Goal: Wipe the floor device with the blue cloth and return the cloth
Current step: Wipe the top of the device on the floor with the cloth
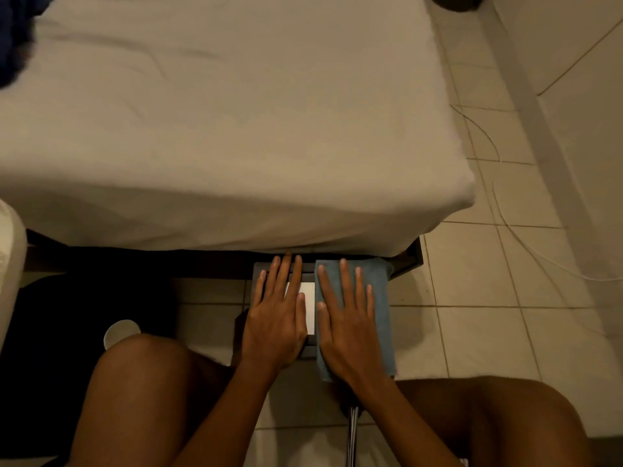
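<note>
At lower centre of the frame, the flat dark floor device [310,308] lies on the tiles, its long axis running up-frame toward the bed [219,129]. The left hand [274,318] rests flat on it, fingers spread, gripping nothing. The right hand [349,326], fingers extended, presses the blue cloth [379,291] flat over the device's right side.

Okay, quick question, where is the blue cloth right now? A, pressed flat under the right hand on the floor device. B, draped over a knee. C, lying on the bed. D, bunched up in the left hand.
A: the blue cloth lies spread over the right side of the floor device with the right hand flat on top of it, while the left hand rests bare on the device.
</note>
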The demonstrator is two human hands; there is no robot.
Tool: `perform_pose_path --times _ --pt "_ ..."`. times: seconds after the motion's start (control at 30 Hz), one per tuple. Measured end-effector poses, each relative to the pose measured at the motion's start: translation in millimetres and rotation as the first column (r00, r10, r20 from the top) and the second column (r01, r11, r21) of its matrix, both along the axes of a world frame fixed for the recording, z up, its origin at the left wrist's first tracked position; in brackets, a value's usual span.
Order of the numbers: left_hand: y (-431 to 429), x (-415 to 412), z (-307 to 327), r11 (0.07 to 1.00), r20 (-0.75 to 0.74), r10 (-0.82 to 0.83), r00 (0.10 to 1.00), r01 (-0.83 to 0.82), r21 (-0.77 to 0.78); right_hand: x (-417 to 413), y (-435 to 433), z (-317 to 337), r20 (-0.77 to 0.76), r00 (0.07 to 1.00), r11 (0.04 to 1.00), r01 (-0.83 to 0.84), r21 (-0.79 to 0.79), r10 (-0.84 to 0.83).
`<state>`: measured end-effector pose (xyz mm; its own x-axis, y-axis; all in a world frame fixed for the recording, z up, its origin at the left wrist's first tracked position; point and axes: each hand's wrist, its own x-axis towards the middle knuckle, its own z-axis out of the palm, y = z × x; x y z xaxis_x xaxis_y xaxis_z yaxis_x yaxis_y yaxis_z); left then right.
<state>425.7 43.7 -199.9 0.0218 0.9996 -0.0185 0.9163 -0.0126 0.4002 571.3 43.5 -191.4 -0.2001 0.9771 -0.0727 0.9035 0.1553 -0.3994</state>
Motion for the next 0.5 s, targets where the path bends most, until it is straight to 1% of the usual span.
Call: perform_pose_path --times 0.07,0.2,0.3,0.37,0.43,0.5 --pt "-0.1 0.2 -0.4 1.000 -0.001 0.003 1.000 -0.003 0.001 1.7 2.4 -0.6 -0.001 1.000 1.000 -0.004 0.000 0.004" --pt "0.9 0.8 -0.9 1.000 0.003 0.003 1.000 -0.003 0.009 -4.7 31.6 -0.4 0.003 0.998 0.998 0.055 -0.009 -0.055" --pt "0.5 1.3 0.2 1.000 0.012 0.003 1.000 -0.003 0.004 0.1 27.1 -0.9 -0.006 0.999 0.999 0.033 -0.024 -0.033" --pt "0.9 1.7 1.1 1.000 0.015 0.010 1.000 -0.010 -0.003 8.6 27.0 -2.2 -0.003 0.998 0.997 0.063 -0.033 -0.063" --pt "1.0 2.0 1.4 1.000 0.011 0.011 1.000 -0.011 -0.003 10.7 31.4 -2.6 0.028 0.994 0.994 0.104 -0.009 -0.104" --pt "1.2 1.5 1.3 1.000 0.018 0.007 1.000 -0.007 0.002 6.9 28.2 -1.8 0.034 0.994 0.994 0.107 -0.004 -0.107"
